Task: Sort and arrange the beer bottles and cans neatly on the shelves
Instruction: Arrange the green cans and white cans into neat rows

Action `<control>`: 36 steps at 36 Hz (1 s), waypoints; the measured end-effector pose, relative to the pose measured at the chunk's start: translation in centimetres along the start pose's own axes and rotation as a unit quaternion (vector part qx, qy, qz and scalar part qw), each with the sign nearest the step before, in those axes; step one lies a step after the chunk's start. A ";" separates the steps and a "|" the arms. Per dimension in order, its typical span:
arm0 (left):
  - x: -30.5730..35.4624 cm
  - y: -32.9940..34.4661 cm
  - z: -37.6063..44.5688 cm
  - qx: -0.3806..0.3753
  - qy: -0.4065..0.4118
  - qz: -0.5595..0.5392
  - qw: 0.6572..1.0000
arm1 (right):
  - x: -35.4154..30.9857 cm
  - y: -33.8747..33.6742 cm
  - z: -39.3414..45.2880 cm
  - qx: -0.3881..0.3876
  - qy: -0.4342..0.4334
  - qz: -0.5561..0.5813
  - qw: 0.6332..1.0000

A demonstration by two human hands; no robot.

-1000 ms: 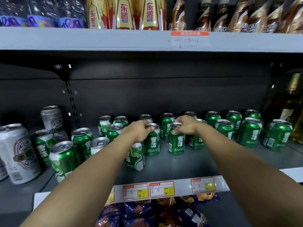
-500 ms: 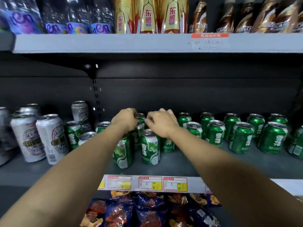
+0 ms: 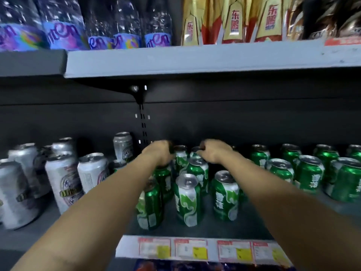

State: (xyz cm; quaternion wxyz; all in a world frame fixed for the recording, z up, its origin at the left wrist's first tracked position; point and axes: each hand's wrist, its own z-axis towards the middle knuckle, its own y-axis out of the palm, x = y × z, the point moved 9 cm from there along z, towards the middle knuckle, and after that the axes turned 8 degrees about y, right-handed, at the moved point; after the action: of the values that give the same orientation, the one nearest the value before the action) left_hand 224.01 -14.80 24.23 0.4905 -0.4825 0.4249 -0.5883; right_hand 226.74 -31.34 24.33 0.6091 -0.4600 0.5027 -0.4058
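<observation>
Shop shelf (image 3: 195, 229), dark back panel. Green cans (image 3: 188, 199) crowd mid-shelf, right of silver cans (image 3: 63, 182). Left hand (image 3: 159, 153) and right hand (image 3: 214, 151) reach over rear green cans, fingers curled; grip hidden, cannot tell. Risk: forearms brush front cans, topple row.

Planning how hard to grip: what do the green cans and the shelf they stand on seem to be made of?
Green cans: thin metal, probably aluminium, with bare silvery pull-tab tops and glossy printed sides that catch the light. Shelf: likely painted metal, matte grey, flat and thin-edged.
</observation>
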 end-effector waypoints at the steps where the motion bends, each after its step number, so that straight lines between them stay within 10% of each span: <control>1: -0.1 0.4 0.7 -0.011 0.012 0.007 1.000 | -0.4 0.2 0.5 -0.007 0.009 -0.007 1.000; 14: 1.7 3.8 6.2 -0.076 0.085 -0.045 0.992 | -1.4 2.4 3.8 -0.035 0.101 -0.032 0.994; 36: -8.3 0.4 4.4 -0.066 -0.057 0.004 0.996 | -7.6 1.0 4.5 0.017 0.045 0.018 0.999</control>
State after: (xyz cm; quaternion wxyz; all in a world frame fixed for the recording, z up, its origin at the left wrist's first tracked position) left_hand 228.89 -6.76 23.36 0.4837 -0.5448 0.4358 -0.5285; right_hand 229.93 -23.13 25.53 0.6010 -0.4220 0.5308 -0.4231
